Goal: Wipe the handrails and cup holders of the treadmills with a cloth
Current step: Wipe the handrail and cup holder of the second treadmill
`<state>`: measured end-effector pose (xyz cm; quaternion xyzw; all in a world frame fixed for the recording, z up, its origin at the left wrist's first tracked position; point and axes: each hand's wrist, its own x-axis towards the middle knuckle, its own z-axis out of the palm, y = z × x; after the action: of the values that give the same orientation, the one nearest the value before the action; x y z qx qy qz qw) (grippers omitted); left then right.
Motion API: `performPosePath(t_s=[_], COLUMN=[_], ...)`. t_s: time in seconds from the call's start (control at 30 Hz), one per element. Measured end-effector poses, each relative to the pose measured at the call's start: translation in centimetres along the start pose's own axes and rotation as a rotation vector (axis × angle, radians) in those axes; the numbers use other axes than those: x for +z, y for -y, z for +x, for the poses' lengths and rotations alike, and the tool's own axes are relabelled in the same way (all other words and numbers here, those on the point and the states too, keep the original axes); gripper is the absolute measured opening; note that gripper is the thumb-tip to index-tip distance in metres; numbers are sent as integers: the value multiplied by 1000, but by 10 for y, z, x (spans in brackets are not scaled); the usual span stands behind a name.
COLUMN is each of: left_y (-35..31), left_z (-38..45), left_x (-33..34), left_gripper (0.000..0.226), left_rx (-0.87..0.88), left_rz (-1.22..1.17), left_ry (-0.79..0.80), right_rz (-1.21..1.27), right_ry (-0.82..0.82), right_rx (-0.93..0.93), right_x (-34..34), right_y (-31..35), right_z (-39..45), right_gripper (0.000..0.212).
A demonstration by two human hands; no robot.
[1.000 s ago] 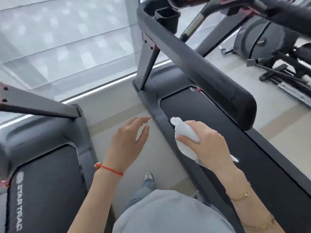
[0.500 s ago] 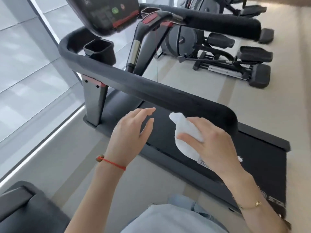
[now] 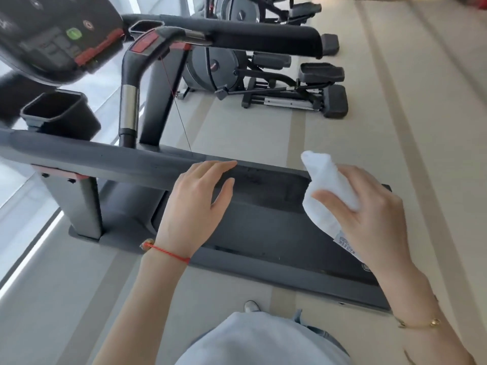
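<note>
Holding cloth, right hand, near handrail

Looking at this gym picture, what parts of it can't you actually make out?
Head view, the only one:
- The black treadmill console: cut off by the top and left edges and blurred, so its buttons are unreadable.
- The small printed label on the white cloth: too small to read.
- The right hand's fingers: mostly hidden behind the cloth.
- The end of the near grey padded handrail: covered by the left hand and cloth.
- The black cup holder's inside: too dark to see.
</note>
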<state>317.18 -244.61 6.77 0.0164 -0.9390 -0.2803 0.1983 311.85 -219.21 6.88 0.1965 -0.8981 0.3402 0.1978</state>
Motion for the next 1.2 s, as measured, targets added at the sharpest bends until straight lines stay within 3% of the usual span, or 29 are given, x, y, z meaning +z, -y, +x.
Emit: performPosePath(t_s=[0.17, 0.4, 0.7, 0.97, 1.2], left_y=[4, 21, 63, 113, 157], left_z=[16, 24, 45, 60, 62], left_x=[8, 14, 2, -29, -54], left_gripper=[32, 31, 31, 31, 30], left_rx=[-9, -36, 24, 67, 77], left_rz=[7, 37, 43, 81, 74], left_ry=[27, 62, 106, 160, 171], right_rz=[-29, -112, -295, -410, -404], right_ry=[-20, 229, 229, 235, 247], right_rx=[-53, -218, -265, -69, -128], right_x=[15, 68, 115, 121, 179], right_y=[-4, -4, 31, 37, 98], right_z=[32, 39, 56, 56, 72], right_gripper=[45, 51, 57, 56, 51])
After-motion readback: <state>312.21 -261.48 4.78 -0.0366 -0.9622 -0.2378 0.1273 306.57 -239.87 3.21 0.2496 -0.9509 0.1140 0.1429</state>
